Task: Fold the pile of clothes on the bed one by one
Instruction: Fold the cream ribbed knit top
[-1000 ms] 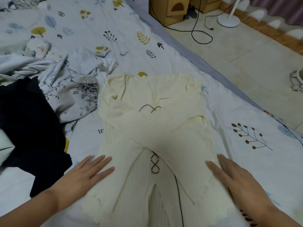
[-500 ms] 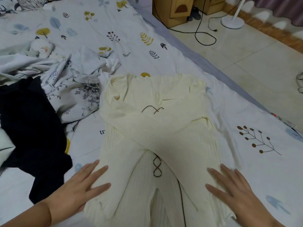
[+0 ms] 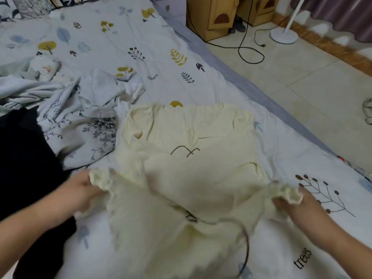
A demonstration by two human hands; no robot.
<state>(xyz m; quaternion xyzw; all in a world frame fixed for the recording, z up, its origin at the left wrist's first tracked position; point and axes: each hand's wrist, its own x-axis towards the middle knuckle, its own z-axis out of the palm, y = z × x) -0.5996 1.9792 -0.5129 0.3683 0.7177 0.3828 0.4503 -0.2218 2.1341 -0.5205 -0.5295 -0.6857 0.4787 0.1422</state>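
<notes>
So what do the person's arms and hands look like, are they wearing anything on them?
Both arms are bare. The left hand and right hand wear no gloves, and no sleeve shows on either forearm as far as the picture's edge. I can't see any rings, watch or bracelet, though the hands are blurry, so something small could be missed.

Two bare forearms enter from the lower corners of the head view, each ending in a bare hand. Left hand (image 3: 80, 195): no ring, watch or bracelet shows; motion blur softens its outline and hides the fingernails. Right hand (image 3: 298, 206): likewise unadorned, wrist bare, fingers partly hidden and blurred. No sleeve or cuff shows on either forearm up to the frame edge, so any garment worn lies outside the view. Both forearms appear slender and smooth, with no markings or gloves.
</notes>
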